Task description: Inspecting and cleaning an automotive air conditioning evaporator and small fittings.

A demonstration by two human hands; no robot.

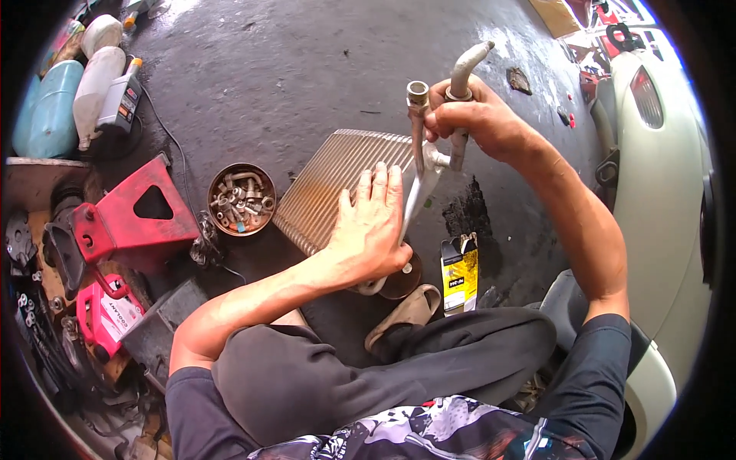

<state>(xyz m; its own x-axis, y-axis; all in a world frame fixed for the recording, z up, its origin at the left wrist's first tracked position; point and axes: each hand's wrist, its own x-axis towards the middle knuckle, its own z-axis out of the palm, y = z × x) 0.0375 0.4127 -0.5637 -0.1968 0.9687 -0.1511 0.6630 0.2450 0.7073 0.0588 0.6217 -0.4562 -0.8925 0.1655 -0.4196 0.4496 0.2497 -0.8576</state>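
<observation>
Hands work on a finned metal core (337, 184) that leans up off the dark concrete floor (291, 69), between the seated person's knees. The left hand (369, 230) lies flat against the core's near right edge, fingers (376, 188) pressed together and extended, apparently bracing the core so it cannot slide or tip. The right hand (475, 119) is closed in a fist round the two metal pipes (452, 100) that rise from the core's right end, gripping them just below their open tops; one pipe bends over to the right, the other ends in a threaded fitting. Holding high on the pipes likely gives leverage over the joint below.

Just left of the core stands a round tin of bolts and nuts (241, 199), within easy reach. Farther left sit a red metal stand (142, 215) and plastic jugs (73, 84). A small yellow and black carton (460, 272) stands near the right knee, beside a sandal (406, 310). A pale car body (659, 176) fills the right edge.
</observation>
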